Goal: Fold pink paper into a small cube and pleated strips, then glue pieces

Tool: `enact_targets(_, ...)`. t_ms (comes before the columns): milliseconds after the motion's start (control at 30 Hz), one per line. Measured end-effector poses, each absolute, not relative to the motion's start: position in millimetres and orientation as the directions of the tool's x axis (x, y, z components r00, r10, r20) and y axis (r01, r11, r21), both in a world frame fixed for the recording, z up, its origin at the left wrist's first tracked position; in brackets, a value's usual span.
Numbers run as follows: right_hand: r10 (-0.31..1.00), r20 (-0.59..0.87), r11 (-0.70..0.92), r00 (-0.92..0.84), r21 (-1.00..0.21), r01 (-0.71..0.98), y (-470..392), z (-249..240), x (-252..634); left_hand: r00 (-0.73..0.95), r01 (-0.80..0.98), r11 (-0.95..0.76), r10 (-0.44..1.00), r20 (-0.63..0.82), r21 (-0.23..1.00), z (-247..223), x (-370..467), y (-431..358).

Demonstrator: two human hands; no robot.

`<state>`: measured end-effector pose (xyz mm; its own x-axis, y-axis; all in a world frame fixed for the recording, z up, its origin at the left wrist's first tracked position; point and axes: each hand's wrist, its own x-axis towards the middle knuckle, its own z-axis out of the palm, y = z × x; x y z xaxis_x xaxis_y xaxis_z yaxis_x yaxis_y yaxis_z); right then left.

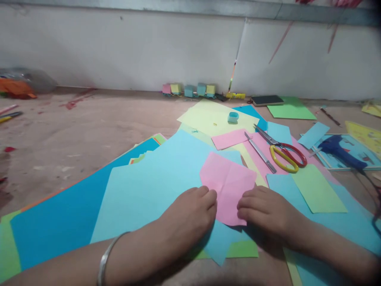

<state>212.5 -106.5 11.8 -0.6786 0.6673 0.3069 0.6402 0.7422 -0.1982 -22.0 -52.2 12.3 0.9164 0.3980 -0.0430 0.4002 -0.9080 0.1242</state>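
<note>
A creased piece of pink paper (230,180) lies over light blue sheets in front of me, a fold line running down its middle. At its left edge, my left hand (196,208) has its fingers curled together on the paper. Opposite, my right hand (264,210) grips the right edge with bent fingers, the thumb hidden underneath. Under both hands spreads a large light blue sheet (143,194). Just beyond the pink paper are a craft knife (260,152) and scissors (281,149) with one red and one yellow handle loop.
A blue glue gun (342,151) with a cable sits at the right. A small blue paper ring (233,116) stands on pale yellow paper. Small paper blocks (189,90) line the wall beside a glue stick (235,95) and a phone (267,100). Green paper (320,188) lies right.
</note>
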Motion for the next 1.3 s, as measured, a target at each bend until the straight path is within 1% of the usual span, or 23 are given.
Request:
enact_targets(67, 0.769, 0.252, 0.638, -0.588, -0.359, 0.681, -103.0, 12.3, 205.9, 0.916, 0.399, -0.91, 0.4, -0.02, 0.113, 13.5, -21.9, -57.3)
enact_targets(100, 0.814, 0.215, 0.576, -0.539, -0.408, 0.708, -101.2, 12.1, 203.0, 0.917, 0.397, -0.911, 0.4, 0.007, 0.108, 14.5, -22.2, -59.5)
enact_targets(133, 0.851, 0.181, 0.519, -0.493, -0.429, 0.739, -99.6, 11.2, 200.3, 0.914, 0.398, -0.912, 0.404, 0.046, 0.102, 15.1, -22.5, -61.5)
enact_targets(200, 0.896, 0.163, 0.44, -0.412, -0.433, 0.787, -97.2, 7.2, 196.1, 0.897, 0.402, -0.911, 0.412, 0.16, 0.091, 14.5, -22.9, -65.0)
enact_targets(267, 0.919, 0.2, 0.395, -0.341, -0.419, 0.818, -96.1, 0.8, 193.1, 0.873, 0.384, -0.919, 0.393, 0.29, 0.09, 10.8, -22.6, -67.8)
enact_targets(333, 0.921, 0.255, 0.377, -0.294, -0.402, 0.834, -95.9, -5.9, 191.0, 0.849, 0.356, -0.93, 0.362, 0.385, 0.091, 5.1, -21.9, -69.9)
enact_targets(433, 0.914, 0.304, 0.378, -0.27, -0.389, 0.84, -95.9, -12.4, 189.1, 0.836, 0.332, -0.939, 0.337, 0.433, 0.089, -2.8, -21.6, -71.6)
enact_targets(633, 0.902, 0.333, 0.387, -0.275, -0.339, 0.857, -92.8, -15.3, 187.4, 0.78, 0.358, -0.932, 0.33, 0.531, 0.053, -10.6, -23.4, -75.1)
enact_targets(733, 0.9, 0.335, 0.383, -0.278, -0.305, 0.872, -90.8, -16.5, 186.4, 0.777, 0.369, -0.928, 0.334, 0.533, 0.043, -12.5, -24.0, -77.5)
enact_targets(833, 0.901, 0.328, 0.379, -0.283, -0.281, 0.882, -89.7, -16.4, 184.7, 0.798, 0.371, -0.927, 0.348, 0.491, 0.053, -12.9, -24.7, -78.5)
enact_targets(933, 0.907, 0.318, 0.368, -0.277, -0.273, 0.889, -89.4, -15.1, 183.1, 0.816, 0.372, -0.926, 0.357, 0.455, 0.06, -12.6, -26.0, -78.6)
enact_targets(1133, 0.905, 0.311, 0.378, -0.288, -0.28, 0.883, -89.1, -14.1, 183.6, 0.821, 0.367, -0.929, 0.345, 0.455, 0.043, -10.2, -27.8, -77.8)
enact_targets(1300, 0.907, 0.313, 0.368, -0.281, -0.267, 0.891, -89.0, -15.4, 184.1, 0.873, 0.351, -0.931, 0.364, 0.325, 0.098, -1.8, -24.1, -73.1)
